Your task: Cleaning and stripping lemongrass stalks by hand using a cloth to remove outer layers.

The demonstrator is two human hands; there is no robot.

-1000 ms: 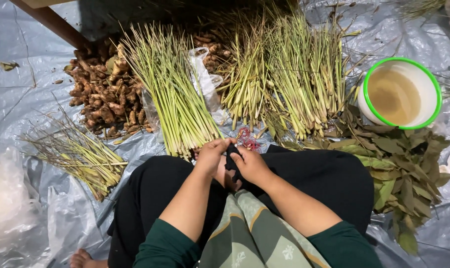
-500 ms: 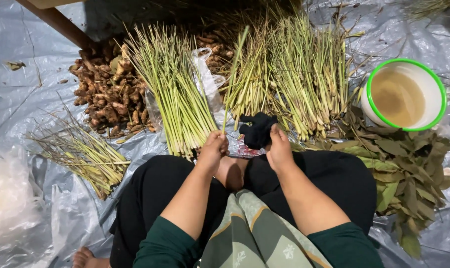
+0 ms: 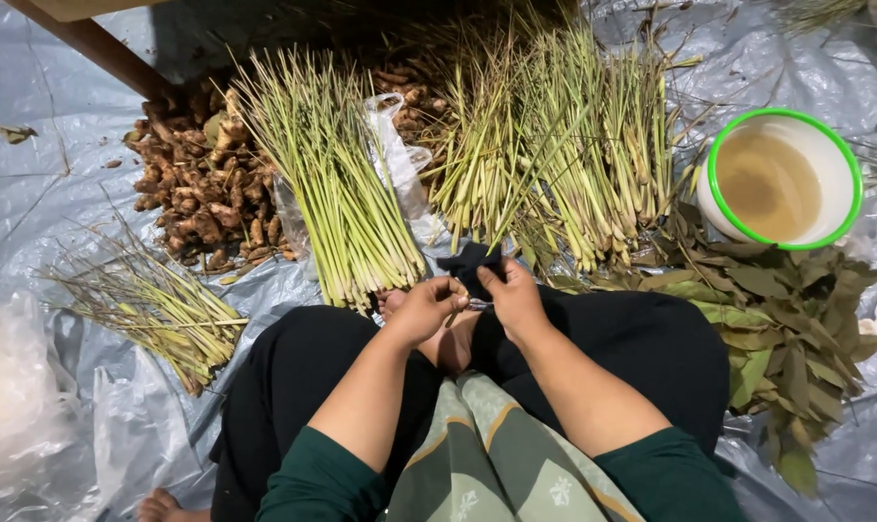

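Closest, at the bottom of the frame: two forearms in dark green sleeves, a lap covered by a green patterned cloth [image 3: 487,454], black trousers on both sides, a bare foot [image 3: 163,505] at the lower left edge.

Just above the lap, near the middle of the frame: left hand [image 3: 427,307] and right hand [image 3: 512,300], close together, almost touching. Left hand curled, fingers bent inward, pinching something thin and small between the two hands; too small to name. Right hand also closed, fingers wrapped on a piece of black cloth [image 3: 469,263], which sticks up just above both hands.

At the left side, lower: crumpled clear plastic [image 3: 32,406] on the grey tarp [image 3: 42,193]. Beside it, a loose small pile of thin dry stalks [image 3: 153,309].

At the right side: a heap of dry green-brown leaves [image 3: 777,329], reaching from the knee up to a bowl.

Further up, middle of the frame: a big bundle of lemongrass stalks [image 3: 332,184], pale ends toward the hands, just above the left hand. Right of it a second, wider heap of lemongrass [image 3: 574,155], the stalks more mixed. Between the two, a clear plastic bag [image 3: 395,164].

Upper left of the bundles: a pile of brown ginger-like roots [image 3: 192,188], touching the lemongrass.

Upper right: a white bowl with green rim [image 3: 835,145], holding cloudy brownish water.

At the top left corner: a brown wooden leg [image 3: 100,48], slanted.
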